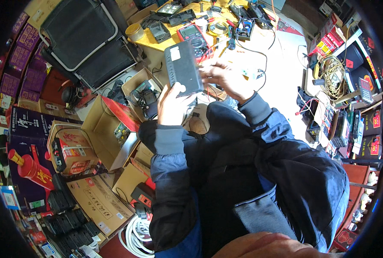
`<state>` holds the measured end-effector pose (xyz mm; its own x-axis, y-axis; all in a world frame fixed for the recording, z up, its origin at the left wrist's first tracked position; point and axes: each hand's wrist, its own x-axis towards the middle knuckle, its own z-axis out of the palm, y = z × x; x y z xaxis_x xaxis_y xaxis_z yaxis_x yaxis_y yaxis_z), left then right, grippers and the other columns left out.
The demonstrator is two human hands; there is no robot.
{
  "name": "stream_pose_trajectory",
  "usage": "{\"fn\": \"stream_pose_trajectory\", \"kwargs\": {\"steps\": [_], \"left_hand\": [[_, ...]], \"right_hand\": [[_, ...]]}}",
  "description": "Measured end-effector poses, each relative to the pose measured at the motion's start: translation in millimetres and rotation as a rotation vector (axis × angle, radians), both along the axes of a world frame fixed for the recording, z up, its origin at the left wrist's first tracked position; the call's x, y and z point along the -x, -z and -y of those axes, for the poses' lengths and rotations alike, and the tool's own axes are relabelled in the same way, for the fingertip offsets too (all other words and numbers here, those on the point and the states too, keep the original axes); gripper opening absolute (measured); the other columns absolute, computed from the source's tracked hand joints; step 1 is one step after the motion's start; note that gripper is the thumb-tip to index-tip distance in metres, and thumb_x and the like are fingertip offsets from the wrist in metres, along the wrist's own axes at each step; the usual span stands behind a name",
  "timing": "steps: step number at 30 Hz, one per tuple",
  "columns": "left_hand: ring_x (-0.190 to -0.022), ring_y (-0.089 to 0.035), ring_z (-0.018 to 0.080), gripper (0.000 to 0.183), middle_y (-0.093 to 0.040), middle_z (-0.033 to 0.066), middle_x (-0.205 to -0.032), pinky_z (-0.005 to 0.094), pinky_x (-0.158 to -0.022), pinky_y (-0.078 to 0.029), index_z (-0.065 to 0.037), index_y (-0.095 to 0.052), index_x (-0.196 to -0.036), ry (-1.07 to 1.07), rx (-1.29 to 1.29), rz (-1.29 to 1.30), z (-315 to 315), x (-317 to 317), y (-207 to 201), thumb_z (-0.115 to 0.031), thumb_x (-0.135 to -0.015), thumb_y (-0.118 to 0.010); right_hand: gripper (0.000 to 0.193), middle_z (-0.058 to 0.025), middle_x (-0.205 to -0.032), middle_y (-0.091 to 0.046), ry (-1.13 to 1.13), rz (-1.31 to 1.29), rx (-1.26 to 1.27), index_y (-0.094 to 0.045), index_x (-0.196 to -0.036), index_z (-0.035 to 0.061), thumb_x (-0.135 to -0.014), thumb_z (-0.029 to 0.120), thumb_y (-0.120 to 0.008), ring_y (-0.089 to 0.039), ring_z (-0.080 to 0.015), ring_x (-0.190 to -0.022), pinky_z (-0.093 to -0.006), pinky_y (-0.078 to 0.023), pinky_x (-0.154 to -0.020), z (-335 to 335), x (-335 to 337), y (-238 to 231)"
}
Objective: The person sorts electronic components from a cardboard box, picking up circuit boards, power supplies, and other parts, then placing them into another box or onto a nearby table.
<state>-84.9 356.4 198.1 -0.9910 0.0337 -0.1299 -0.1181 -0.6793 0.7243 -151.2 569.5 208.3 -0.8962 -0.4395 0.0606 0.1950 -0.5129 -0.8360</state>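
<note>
A black, flat rectangular case (184, 71) with a white label and raised lettering is tilted up in front of me. My left hand (170, 102) grips its lower left corner, the thumb lying on its face. At the case's right edge is my right hand (228, 78), its fingers bent and a little apart; whether they touch the case I cannot tell. Just behind the case a red multimeter (195, 38) lies on the table, partly covered by it. A roll of yellow tape (218, 26) rests beyond the multimeter.
Opened black housings (245, 29), leads and tools lie on the worktable (281, 64). At left are a folding chair (79, 32) and an open carton (97, 124) holding a circuit board. A coiled white hose (135, 236) is low left; a wire coil (332, 74) hangs right.
</note>
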Motion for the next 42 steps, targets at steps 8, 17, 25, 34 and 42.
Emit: {"fn": "stream_pose_trajectory", "kwargs": {"steps": [8, 17, 25, 34, 42], "left_hand": [[-0.102, -0.067, 0.0173, 0.071, -0.064, 0.0127, -0.127, 0.0296, -0.087, -0.057, 0.001, -0.036, -0.153, -0.010, 0.269, -0.243, -43.1, 3.7, -5.4, 0.003, -0.090, -0.066], [-0.127, -0.056, 0.0220, 0.085, -0.054, 0.0175, -0.142, 0.0343, -0.108, -0.046, -0.003, -0.022, -0.161, 0.099, 0.280, -0.349, -57.6, -15.8, -19.3, 0.010, -0.089, -0.063], [-0.125, -0.061, 0.0259, 0.061, -0.058, 0.0196, -0.141, 0.0366, -0.107, -0.049, 0.003, -0.034, -0.154, -0.125, 0.505, -0.221, 12.1, -32.3, 14.9, -0.005, -0.099, -0.057], [-0.128, -0.059, 0.0410, 0.051, -0.054, 0.0320, -0.139, 0.0503, -0.109, -0.049, 0.005, -0.035, -0.151, -0.032, 0.051, 0.081, 89.7, -52.4, 126.6, -0.013, -0.105, -0.046], [-0.142, -0.043, 0.0398, 0.051, -0.042, 0.0300, -0.152, 0.0523, -0.118, -0.037, -0.002, -0.026, -0.156, 0.054, -0.213, -0.094, 105.1, -51.4, 165.7, -0.017, -0.107, -0.033]], "right_hand": [[0.092, -0.0212, -0.138, -0.053, 0.198, -0.192, -0.520, -0.026, -0.156, -0.0008, -0.088, 0.026, -0.081, -0.060, -0.0279, -0.123, -0.0416, -0.053, -0.102, -18.9, -17.1, -11.6], [0.083, -0.0147, -0.125, -0.059, 0.255, -0.341, -0.315, -0.034, -0.150, -0.0016, -0.085, 0.018, -0.081, -0.063, -0.0213, -0.109, -0.0381, -0.056, -0.093, -9.1, -26.7, -27.7], [0.062, -0.0118, -0.120, -0.063, 0.684, -0.305, -0.375, -0.055, -0.132, -0.0003, -0.093, 0.047, -0.068, -0.067, -0.0203, -0.105, -0.0374, -0.060, -0.088, -135.1, 67.4, -41.0], [0.112, -0.0298, -0.124, -0.053, 0.590, -0.271, -1.532, -0.035, -0.137, -0.0177, -0.076, 0.068, -0.076, -0.068, -0.0368, -0.097, -0.0397, -0.065, -0.056, -158.3, 208.0, -85.2], [0.111, -0.0315, -0.147, -0.031, 0.508, -0.277, -1.775, -0.032, -0.147, -0.0145, -0.082, 0.067, -0.071, -0.060, -0.0451, -0.114, -0.0478, -0.067, -0.060, -124.6, 233.8, -61.7]]}}
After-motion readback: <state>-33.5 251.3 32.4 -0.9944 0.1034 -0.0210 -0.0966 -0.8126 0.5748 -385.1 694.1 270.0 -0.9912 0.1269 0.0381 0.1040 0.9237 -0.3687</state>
